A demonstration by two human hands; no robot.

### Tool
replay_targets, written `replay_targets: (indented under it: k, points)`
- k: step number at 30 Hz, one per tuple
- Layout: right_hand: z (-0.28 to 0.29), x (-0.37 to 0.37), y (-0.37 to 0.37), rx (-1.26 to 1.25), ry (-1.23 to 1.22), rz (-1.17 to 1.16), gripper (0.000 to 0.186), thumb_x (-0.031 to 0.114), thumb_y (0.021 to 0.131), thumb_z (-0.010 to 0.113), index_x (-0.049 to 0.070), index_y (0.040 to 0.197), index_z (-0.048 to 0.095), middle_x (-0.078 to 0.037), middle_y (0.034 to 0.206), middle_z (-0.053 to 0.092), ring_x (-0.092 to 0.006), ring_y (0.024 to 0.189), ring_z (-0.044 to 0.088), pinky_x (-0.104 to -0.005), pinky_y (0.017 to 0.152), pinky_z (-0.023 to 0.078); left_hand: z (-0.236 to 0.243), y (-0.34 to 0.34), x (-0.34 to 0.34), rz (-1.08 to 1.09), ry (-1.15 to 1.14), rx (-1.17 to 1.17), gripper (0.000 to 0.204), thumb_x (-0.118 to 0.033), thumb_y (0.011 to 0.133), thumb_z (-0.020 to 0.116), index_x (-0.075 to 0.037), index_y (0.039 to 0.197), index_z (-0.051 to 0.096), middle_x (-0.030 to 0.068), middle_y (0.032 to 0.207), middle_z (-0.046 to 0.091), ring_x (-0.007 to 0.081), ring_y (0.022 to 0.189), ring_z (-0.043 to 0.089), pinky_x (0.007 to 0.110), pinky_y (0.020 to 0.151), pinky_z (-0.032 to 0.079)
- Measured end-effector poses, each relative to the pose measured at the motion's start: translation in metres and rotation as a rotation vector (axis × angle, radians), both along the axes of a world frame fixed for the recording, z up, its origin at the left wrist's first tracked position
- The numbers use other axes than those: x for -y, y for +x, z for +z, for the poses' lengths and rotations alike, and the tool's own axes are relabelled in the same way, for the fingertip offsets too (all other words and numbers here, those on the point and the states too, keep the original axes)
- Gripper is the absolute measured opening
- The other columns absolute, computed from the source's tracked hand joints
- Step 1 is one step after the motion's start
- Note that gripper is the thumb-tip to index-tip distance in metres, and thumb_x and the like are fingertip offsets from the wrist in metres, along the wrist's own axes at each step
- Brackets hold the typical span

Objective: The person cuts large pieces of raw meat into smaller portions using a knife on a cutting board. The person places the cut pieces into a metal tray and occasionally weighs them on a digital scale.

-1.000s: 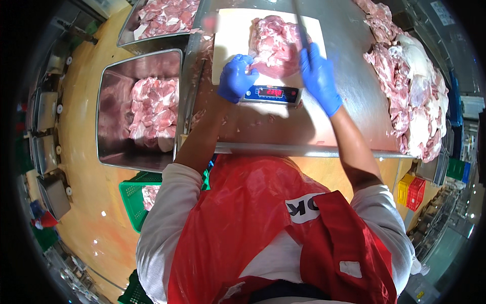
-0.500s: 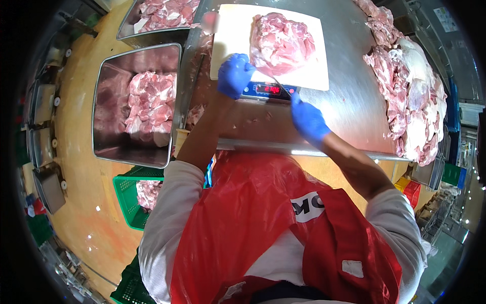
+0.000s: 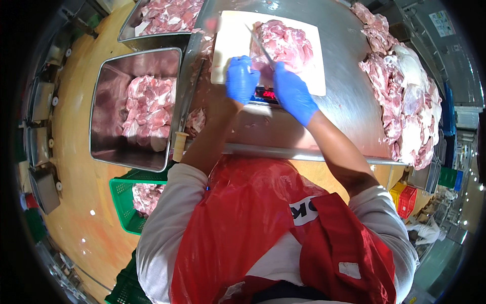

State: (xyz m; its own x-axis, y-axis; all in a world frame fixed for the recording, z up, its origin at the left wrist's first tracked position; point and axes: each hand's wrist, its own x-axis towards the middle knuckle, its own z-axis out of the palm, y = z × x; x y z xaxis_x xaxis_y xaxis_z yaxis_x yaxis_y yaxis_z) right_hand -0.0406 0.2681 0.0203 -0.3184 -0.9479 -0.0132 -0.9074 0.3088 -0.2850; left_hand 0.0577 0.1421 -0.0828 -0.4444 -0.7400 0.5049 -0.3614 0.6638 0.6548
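A mound of pale pink raw meat [image 3: 286, 45] lies on a white cutting board [image 3: 228, 38], which rests over a scale with a red lit display [image 3: 265, 94]. My left hand [image 3: 242, 81], in a blue glove, is at the near left edge of the meat, its fingers curled closed on that edge. My right hand [image 3: 293, 93], also blue-gloved, grips a knife [image 3: 259, 43] by its handle. The slim blade points away and to the left, across the left side of the meat. The knife's handle is hidden inside my fist.
The steel table [image 3: 349, 101] carries a large meat pile [image 3: 407, 101] along its right side. To the left stand a steel bin [image 3: 97, 111] and a farther bin [image 3: 126, 20], both holding meat. Green crates [image 3: 119, 200] sit below; a pale handle-like piece [image 3: 179, 144] is by the table edge.
My right hand has moved left and away over the board. The knife blade now lies higher, across the meat's left side. My left hand has shifted slightly right.
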Motion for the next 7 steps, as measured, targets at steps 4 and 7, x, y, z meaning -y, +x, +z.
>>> replay_targets:
  k: [4, 7]
  points:
    - [-0.033, 0.016, 0.004, -0.02, -0.004, 0.077, 0.026, 0.006, 0.089, 0.054, -0.006, 0.109, 0.046, -0.028, 0.084, 0.067, -0.0447, 0.079, 0.068, -0.0529, 0.069, 0.054, 0.004, 0.007, -0.004, -0.031, 0.153, -0.091, 0.016, -0.005, 0.073, 0.072, -0.001, 0.078, 0.058, 0.0194, 0.076, 0.063, 0.0321, 0.067, 0.063, 0.042, 0.063, 0.05]
    - [-0.034, 0.007, 0.002, 0.027, 0.272, 0.019, 0.031, 0.012, 0.09, 0.057, -0.005, 0.113, 0.045, -0.027, 0.092, 0.07, -0.0411, 0.088, 0.071, -0.0503, 0.075, 0.056, 0.002, 0.019, -0.004, -0.104, 0.271, -0.14, 0.014, -0.007, 0.076, 0.073, -0.001, 0.079, 0.061, 0.0186, 0.073, 0.063, 0.0301, 0.068, 0.064, 0.042, 0.064, 0.051]
